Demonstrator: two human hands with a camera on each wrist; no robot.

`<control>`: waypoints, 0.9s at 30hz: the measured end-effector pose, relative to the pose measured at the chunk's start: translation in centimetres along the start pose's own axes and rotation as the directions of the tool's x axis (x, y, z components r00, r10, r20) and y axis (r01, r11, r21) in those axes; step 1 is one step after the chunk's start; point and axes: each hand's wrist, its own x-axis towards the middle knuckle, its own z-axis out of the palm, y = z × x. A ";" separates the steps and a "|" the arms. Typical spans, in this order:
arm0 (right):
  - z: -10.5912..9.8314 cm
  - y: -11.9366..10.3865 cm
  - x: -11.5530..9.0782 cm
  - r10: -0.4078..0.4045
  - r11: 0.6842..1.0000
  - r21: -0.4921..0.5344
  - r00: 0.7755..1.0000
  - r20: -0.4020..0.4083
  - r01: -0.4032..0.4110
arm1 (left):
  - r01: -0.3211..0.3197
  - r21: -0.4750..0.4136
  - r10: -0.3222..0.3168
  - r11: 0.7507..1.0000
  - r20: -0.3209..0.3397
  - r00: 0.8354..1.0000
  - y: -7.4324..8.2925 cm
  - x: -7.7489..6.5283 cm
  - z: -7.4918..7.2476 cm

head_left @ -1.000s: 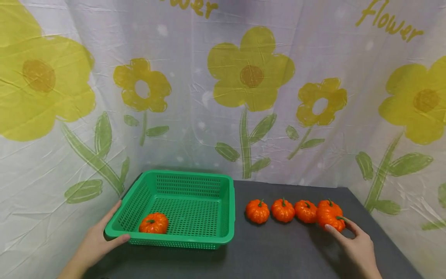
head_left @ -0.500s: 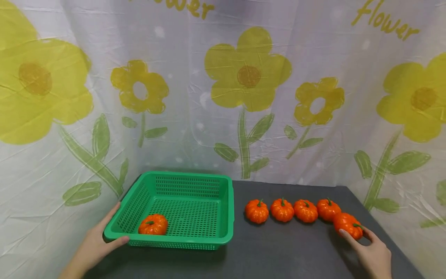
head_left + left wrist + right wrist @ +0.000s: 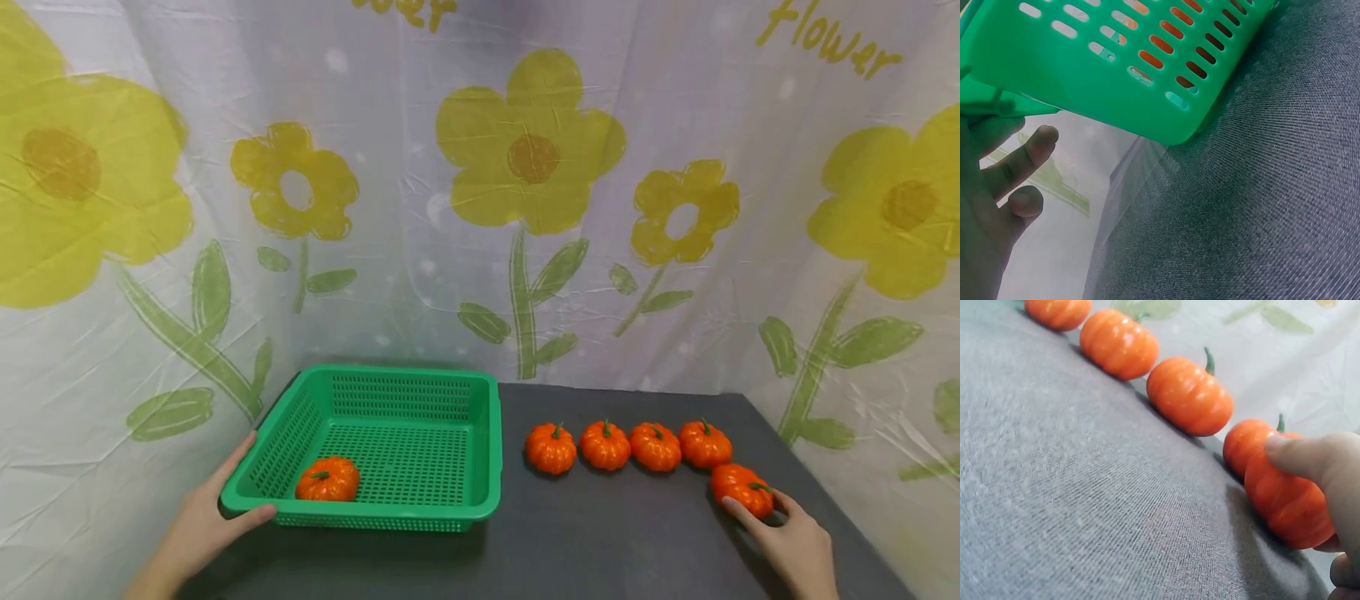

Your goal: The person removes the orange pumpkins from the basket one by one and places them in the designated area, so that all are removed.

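Observation:
A small orange pumpkin (image 3: 733,483) with a green stem is between the thumb and fingers of my right hand (image 3: 797,540), at the right of the table. In the right wrist view this pumpkin (image 3: 1288,503) leans with its shadow beside it; whether it touches the cloth I cannot tell. My left hand (image 3: 197,527) holds the near left corner of a green plastic basket (image 3: 390,513), thumb over the front rim. In the left wrist view, several fingers (image 3: 1019,165) are loosely bent below the basket's rim. Inside the basket sits another pumpkin (image 3: 330,479), near its front left.
Several similar pumpkins stand in a row behind the held one, from the leftmost pumpkin (image 3: 551,450) to the rightmost pumpkin (image 3: 705,445). A dark grey cloth (image 3: 585,542) covers the table. A flower-printed curtain (image 3: 405,275) encloses the back and sides.
My right hand has carried its pumpkin rightward, away from the row's end, then slightly lower and back left. The left hand and the basket have stayed in place.

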 end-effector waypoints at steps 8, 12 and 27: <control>-0.1 -0.2 -0.1 -0.016 1.000 -0.024 1.000 -0.007 0.016 | -0.011 0.005 0.011 1.000 -0.015 1.000 0.0 0.0 -0.1; -0.1 -0.1 -0.1 -0.013 0.999 -0.038 1.000 0.008 0.013 | -0.009 0.008 0.009 1.000 -0.014 1.000 0.1 0.0 0.0; 0.0 0.0 0.0 -0.030 0.999 -0.036 0.999 0.031 0.031 | -0.024 -0.015 0.023 1.000 -0.022 0.999 -0.1 0.0 0.1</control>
